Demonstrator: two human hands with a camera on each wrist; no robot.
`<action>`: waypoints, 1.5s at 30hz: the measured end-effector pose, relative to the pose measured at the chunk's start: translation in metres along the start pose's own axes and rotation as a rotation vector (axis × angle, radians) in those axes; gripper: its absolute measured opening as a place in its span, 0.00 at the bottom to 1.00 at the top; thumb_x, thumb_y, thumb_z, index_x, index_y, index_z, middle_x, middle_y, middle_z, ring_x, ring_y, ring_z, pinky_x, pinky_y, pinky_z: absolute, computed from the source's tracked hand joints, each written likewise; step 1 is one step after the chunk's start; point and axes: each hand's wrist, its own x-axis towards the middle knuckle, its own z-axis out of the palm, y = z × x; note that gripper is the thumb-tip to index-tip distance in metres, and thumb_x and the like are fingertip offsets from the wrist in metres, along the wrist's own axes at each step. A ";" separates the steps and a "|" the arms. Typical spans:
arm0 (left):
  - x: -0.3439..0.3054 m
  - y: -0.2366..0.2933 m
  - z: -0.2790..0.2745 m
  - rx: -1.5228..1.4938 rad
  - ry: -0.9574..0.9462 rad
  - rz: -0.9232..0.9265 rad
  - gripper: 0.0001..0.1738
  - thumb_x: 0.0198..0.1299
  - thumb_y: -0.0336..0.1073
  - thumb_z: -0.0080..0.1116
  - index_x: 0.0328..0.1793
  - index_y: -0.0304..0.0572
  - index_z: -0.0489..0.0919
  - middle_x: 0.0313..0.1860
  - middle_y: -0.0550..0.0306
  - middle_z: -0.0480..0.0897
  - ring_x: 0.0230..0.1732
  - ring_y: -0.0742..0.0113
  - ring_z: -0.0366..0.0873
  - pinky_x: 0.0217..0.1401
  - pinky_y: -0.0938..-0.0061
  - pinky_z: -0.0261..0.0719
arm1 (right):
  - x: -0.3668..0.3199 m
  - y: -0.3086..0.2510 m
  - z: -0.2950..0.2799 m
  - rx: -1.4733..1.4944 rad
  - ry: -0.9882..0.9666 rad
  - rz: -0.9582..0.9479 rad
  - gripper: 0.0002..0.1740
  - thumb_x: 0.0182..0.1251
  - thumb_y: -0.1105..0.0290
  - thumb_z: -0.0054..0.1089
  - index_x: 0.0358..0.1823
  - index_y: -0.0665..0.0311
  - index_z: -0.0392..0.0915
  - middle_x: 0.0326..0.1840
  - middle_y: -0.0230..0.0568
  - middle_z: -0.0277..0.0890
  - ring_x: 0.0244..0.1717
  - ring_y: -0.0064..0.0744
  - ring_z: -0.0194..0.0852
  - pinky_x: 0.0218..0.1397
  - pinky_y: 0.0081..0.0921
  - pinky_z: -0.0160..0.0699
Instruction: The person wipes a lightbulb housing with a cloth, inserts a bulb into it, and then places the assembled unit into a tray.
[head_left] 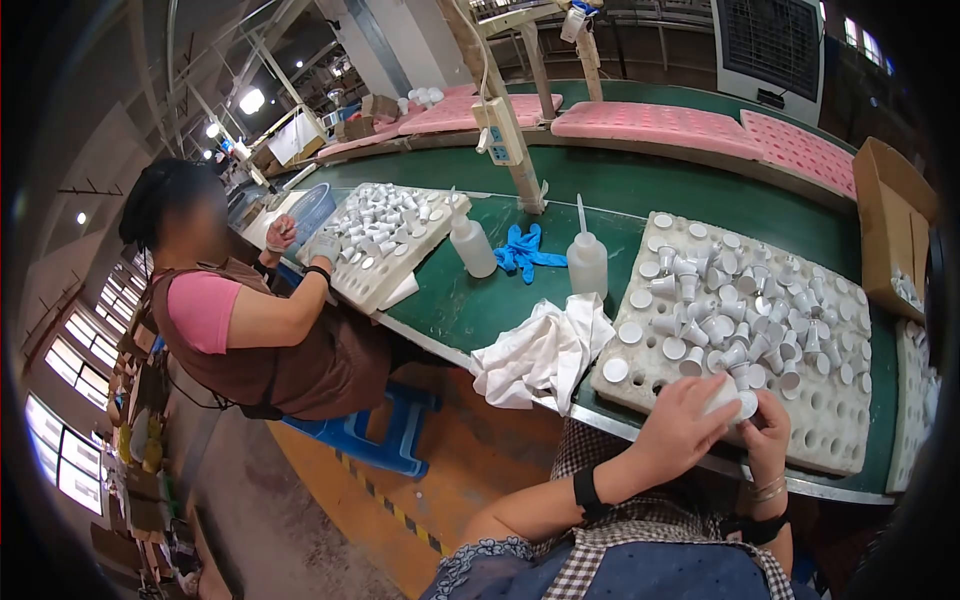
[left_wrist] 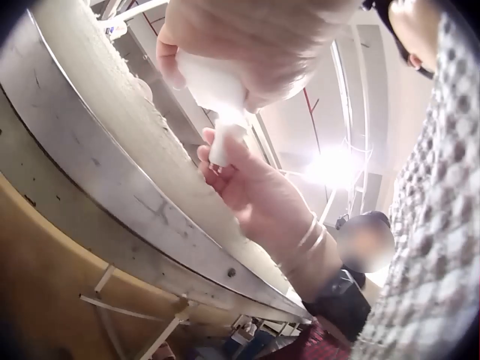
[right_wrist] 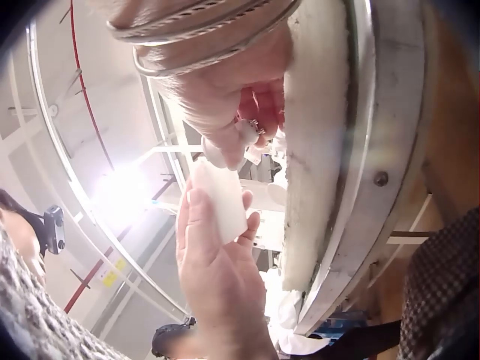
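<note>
In the head view, my left hand (head_left: 685, 425) grips a white, block-like object (head_left: 722, 394) over the front edge of a pale tray (head_left: 845, 450). Beside it my right hand (head_left: 767, 440) pinches a small white cup (head_left: 746, 404). The left wrist view shows the white object (left_wrist: 210, 81) under the curled fingers of my left hand (left_wrist: 255, 45), its end against the cup (left_wrist: 225, 144) in my right hand (left_wrist: 259, 187). From the right wrist, my left hand (right_wrist: 217, 277) holds the object (right_wrist: 221, 201) by its sides; my right hand (right_wrist: 225, 97) partly hides the cup.
Many small white cups (head_left: 735, 355) lie heaped on the holed tray. Left of it are a white cloth (head_left: 545, 355), two squeeze bottles (head_left: 587, 265) (head_left: 472, 247) and blue gloves (head_left: 528, 252). A cardboard box (head_left: 890, 215) stands right; another person (head_left: 255, 330) sits left.
</note>
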 end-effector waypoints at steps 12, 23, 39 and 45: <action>0.002 0.002 0.001 -0.080 0.040 0.038 0.23 0.57 0.33 0.63 0.61 0.50 0.80 0.66 0.44 0.73 0.58 0.40 0.71 0.62 0.53 0.68 | 0.001 -0.002 0.001 -0.129 -0.081 -0.098 0.18 0.49 0.73 0.67 0.44 0.69 0.80 0.39 0.41 0.78 0.42 0.39 0.76 0.48 0.29 0.74; 0.003 -0.001 0.000 -0.103 0.044 0.040 0.23 0.58 0.34 0.63 0.62 0.50 0.79 0.67 0.42 0.72 0.60 0.41 0.70 0.63 0.53 0.68 | -0.001 -0.001 -0.005 -0.291 -0.159 -0.147 0.22 0.53 0.72 0.67 0.51 0.70 0.77 0.42 0.41 0.77 0.44 0.37 0.76 0.49 0.29 0.73; 0.000 0.000 0.000 -0.257 0.057 -0.016 0.23 0.58 0.33 0.63 0.61 0.46 0.80 0.67 0.41 0.71 0.59 0.42 0.70 0.62 0.56 0.69 | -0.002 -0.034 -0.012 0.656 0.035 0.328 0.19 0.69 0.72 0.59 0.60 0.66 0.72 0.50 0.36 0.76 0.42 0.23 0.77 0.41 0.18 0.80; 0.001 0.006 -0.005 -0.197 0.057 0.036 0.23 0.58 0.33 0.64 0.62 0.49 0.80 0.67 0.42 0.71 0.59 0.42 0.70 0.62 0.55 0.69 | -0.006 -0.031 -0.002 0.121 -0.112 0.295 0.33 0.58 0.82 0.60 0.68 0.67 0.67 0.44 0.30 0.72 0.39 0.16 0.70 0.40 0.14 0.72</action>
